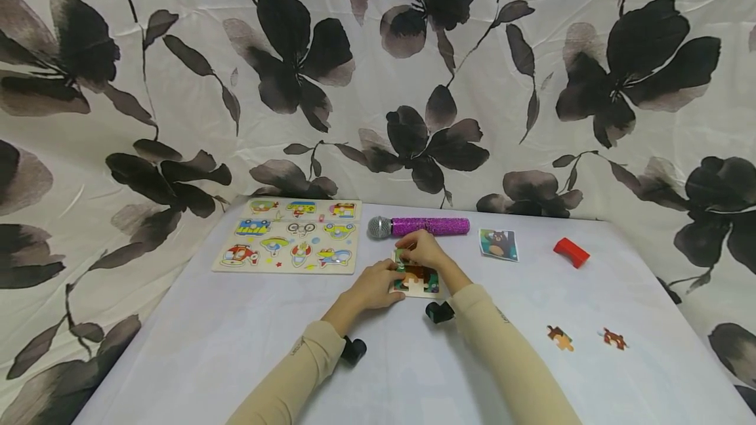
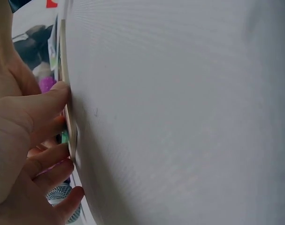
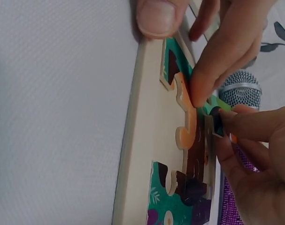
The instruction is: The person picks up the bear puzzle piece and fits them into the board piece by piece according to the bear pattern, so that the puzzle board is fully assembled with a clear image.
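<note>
A wooden jigsaw board (image 1: 416,287) lies in front of me, partly filled with pieces; the right wrist view shows a bare patch (image 3: 156,122) near its front edge. My left hand (image 1: 375,286) grips the board's left end, thumb (image 3: 156,18) on the front corner and a finger touching the fitted pieces. Toward the back of the board, my right hand (image 1: 424,249) pinches a green and dark puzzle piece (image 3: 217,121) between thumb and fingers. Two loose brown-orange pieces, one nearer (image 1: 560,338) and one farther right (image 1: 614,339), lie on the cloth.
Behind the board lies a purple glitter microphone (image 1: 431,226). A wooden vehicle puzzle (image 1: 285,267) is at back left. To the right are a bear picture card (image 1: 499,244) and a red block (image 1: 571,252). A floral cloth (image 1: 378,84) hangs behind the table.
</note>
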Demonstrator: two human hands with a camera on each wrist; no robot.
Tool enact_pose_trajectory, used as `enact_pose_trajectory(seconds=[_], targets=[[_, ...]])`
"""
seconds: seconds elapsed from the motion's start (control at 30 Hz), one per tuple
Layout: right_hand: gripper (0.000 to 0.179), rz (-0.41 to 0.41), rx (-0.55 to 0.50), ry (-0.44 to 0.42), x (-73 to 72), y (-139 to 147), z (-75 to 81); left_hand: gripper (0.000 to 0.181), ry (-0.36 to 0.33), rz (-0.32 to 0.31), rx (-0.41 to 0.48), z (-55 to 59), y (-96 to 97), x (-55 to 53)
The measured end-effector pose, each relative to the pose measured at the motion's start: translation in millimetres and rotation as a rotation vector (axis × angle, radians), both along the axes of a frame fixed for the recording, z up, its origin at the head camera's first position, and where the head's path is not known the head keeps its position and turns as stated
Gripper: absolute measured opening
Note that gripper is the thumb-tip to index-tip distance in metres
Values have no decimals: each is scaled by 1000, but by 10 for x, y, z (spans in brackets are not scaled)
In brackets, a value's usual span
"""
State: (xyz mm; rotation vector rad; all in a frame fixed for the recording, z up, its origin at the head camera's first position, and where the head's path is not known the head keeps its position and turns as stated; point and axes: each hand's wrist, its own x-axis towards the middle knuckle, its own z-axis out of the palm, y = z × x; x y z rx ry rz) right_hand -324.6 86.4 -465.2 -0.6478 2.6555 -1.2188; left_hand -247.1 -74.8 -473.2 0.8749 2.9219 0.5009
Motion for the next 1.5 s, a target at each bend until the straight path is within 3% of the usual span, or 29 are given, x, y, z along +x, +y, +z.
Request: enact_pose_trajectory(seconds=[0.63, 0.8, 0.93, 1.17, 1.5], targets=[[19, -6, 40, 96, 14, 34, -94, 42, 0, 13, 10, 0, 17, 19], [27, -40, 14, 115, 49, 33, -104, 42, -7, 18, -5, -5, 19, 17], [19, -67, 52, 143, 67, 27, -104, 42, -6, 19, -14, -6, 17, 2], [15, 0, 157, 215, 55, 72, -93, 42, -17, 20, -12, -3, 15, 0], [20, 88, 155, 176, 44, 159, -89, 41, -11, 13, 3, -3, 7, -4]])
